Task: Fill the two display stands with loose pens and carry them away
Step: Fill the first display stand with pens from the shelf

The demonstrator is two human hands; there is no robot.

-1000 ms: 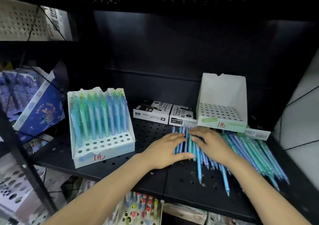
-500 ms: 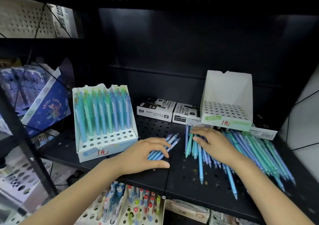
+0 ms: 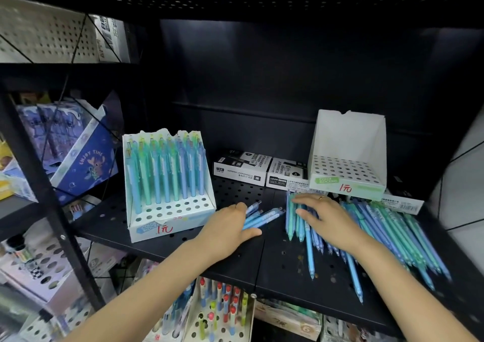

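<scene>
A white cardboard display stand on the left of the black perforated metal shelf reads "COLOR BLOCKING" and a red handwritten "1元"; its back rows hold upright blue and green pens, its front holes are bare. A second white cardboard stand at the right rear carries the same green "COLOR BLOCKING" label and red "1元", with no pens in its holes. Between them lie two black-and-white boxes printed "PERMANENT MARKER". A blue carton on the neighbouring shelf reads "ENJOY TIME".

The left hand lies over a small bundle of blue pens, fingers curled around their near ends, thumb flat on the shelf. The right hand, a ring on one finger, rests with spread fingers on the big heap of loose blue and green pens in front of the empty stand.

A second ago both hands were side by side on the heap; since then the left hand has drawn its bundle leftward, well apart from the heap and nearer the part-filled stand, while the right hand has stayed on the heap.
</scene>
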